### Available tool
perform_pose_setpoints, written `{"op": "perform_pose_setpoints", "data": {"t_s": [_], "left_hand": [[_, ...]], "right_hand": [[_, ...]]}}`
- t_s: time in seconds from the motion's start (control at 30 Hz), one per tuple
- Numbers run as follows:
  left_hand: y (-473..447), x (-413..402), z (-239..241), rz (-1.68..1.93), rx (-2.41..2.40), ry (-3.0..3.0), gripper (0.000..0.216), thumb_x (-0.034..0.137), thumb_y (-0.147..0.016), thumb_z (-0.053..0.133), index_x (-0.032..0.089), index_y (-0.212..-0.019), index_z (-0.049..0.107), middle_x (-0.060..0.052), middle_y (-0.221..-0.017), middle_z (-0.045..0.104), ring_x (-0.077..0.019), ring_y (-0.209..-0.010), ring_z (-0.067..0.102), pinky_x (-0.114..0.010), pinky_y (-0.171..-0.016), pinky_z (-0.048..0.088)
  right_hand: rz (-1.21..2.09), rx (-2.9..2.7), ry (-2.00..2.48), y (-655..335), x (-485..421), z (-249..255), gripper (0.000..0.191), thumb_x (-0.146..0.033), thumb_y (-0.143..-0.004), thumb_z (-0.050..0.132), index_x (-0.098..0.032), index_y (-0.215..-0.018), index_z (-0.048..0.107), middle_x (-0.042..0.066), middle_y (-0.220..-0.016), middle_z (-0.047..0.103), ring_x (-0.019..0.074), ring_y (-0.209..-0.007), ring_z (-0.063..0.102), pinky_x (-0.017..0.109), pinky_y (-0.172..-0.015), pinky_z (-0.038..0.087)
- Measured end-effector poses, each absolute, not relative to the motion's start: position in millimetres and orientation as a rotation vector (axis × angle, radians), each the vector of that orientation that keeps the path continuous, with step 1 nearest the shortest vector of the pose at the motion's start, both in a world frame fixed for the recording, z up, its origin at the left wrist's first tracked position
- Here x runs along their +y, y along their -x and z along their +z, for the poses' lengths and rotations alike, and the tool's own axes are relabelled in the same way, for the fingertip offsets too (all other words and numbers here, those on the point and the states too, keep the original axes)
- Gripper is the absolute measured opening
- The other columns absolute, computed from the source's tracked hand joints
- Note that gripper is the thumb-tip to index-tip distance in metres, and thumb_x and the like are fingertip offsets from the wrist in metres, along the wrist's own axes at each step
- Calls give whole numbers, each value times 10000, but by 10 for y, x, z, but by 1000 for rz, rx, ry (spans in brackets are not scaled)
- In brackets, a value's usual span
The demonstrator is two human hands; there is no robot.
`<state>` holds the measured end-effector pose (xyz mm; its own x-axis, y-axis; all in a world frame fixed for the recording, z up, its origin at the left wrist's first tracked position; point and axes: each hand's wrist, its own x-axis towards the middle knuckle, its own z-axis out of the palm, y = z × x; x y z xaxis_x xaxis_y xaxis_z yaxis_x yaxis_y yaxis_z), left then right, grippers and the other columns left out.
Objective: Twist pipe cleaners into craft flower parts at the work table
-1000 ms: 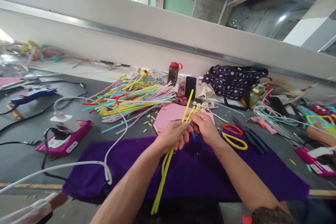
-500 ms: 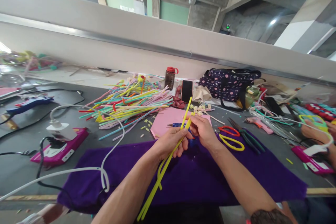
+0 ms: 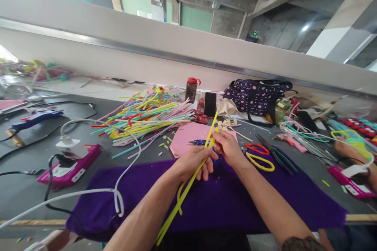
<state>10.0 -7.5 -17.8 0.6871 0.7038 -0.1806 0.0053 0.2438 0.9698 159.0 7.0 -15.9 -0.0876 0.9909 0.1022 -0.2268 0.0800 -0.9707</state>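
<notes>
Yellow pipe cleaners [image 3: 188, 191] run slantwise through my left hand [image 3: 196, 163], which is closed around them near their upper part. One upper end sticks up free, and the long tails hang down toward my lap. My right hand [image 3: 226, 145] pinches the other upper end between thumb and fingers, close beside the left. Both hands are over a purple cloth [image 3: 229, 200]. Behind them a blue pen [image 3: 202, 142] lies on a pink sheet [image 3: 184, 135], partly hidden by my hands. Scissors [image 3: 259, 160] with red and yellow handles rest right of my right hand, beside dark green pliers [image 3: 279, 157].
A heap of coloured pipe cleaners [image 3: 147, 121] lies at the back left. Magenta power strips [image 3: 72, 164] with white cables sit on both sides. Behind stand a red-lidded bottle [image 3: 191, 90], a phone [image 3: 210, 104] and a patterned bag [image 3: 253, 96]. Another person's hand [image 3: 346, 149] is at far right.
The view has shifted slightly, so the table sits a little lower. My hands keep nearly the same hold, the left fingers a bit more spread.
</notes>
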Motion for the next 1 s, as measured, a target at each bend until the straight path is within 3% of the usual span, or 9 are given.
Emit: {"op": "perform_pose_setpoints", "data": {"t_s": [0.2, 0.77, 1.0], "left_hand": [[-100, -105, -158, 344, 634, -1202, 472, 518, -788, 383, 99, -944, 531, -100, -651, 643, -177, -482, 619, -185, -338, 391], [-175, -170, -155, 145, 560, -1156, 518, 562, -800, 330, 95, -877, 541, -113, -618, 641, -201, -459, 617, -205, -303, 396], [-161, -215, -146, 204, 474, -1141, 480, 518, -794, 408, 91, -969, 539, -141, -731, 657, -198, -549, 638, -225, -400, 441]], "right_hand": [[1318, -983, 875, -1754, 154, -115, 190, -329, -679, 655, -147, -720, 619, -42, -482, 487, 42, -394, 403, 149, -339, 278], [1329, -967, 882, -1825, 124, -38, 278, -313, -670, 661, -142, -890, 661, -36, -530, 505, 20, -384, 396, 130, -336, 282], [1379, -962, 857, -1821, 106, -32, 209, -307, -654, 666, -146, -785, 634, -47, -508, 484, 27, -376, 376, 133, -324, 264]]}}
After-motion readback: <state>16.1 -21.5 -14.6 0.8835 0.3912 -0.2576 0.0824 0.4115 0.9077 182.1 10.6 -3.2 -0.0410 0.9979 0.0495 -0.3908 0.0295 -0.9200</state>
